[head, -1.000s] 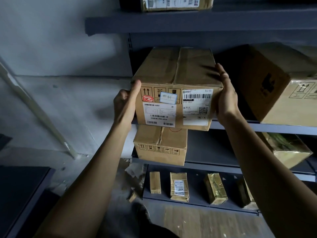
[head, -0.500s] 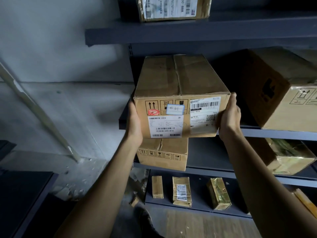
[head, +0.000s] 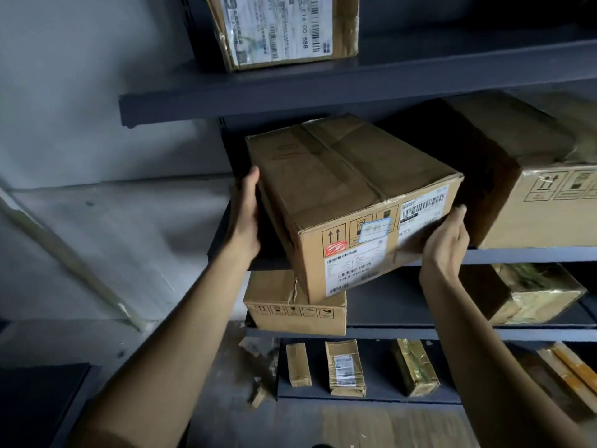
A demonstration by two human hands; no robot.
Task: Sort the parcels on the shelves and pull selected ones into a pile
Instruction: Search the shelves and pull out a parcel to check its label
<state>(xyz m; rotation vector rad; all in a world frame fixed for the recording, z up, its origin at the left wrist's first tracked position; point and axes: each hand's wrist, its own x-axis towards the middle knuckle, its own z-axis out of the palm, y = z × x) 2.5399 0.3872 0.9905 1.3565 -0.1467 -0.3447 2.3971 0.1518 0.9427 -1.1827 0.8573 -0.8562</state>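
A taped cardboard box [head: 339, 176] with white shipping labels and a red stamp on its front sits turned at an angle, its near corner hanging out past the edge of the middle shelf [head: 517, 255]. My left hand [head: 245, 218] presses flat against the box's left side. My right hand [head: 447, 240] grips the front right bottom corner, thumb up along the edge. The underside of the box is hidden.
A large box [head: 549, 215] stands close on the right on the same shelf. A labelled parcel [head: 284, 27] sits on the upper shelf. Below are a smaller box [head: 290, 305] and a gold-wrapped parcel [head: 533, 292]. Three small parcels [head: 345, 367] lie on the bottom shelf.
The box has swung so its front faces right and its near corner sticks out further. My left hand slid back along the left side; my right hand dropped to the front right corner.
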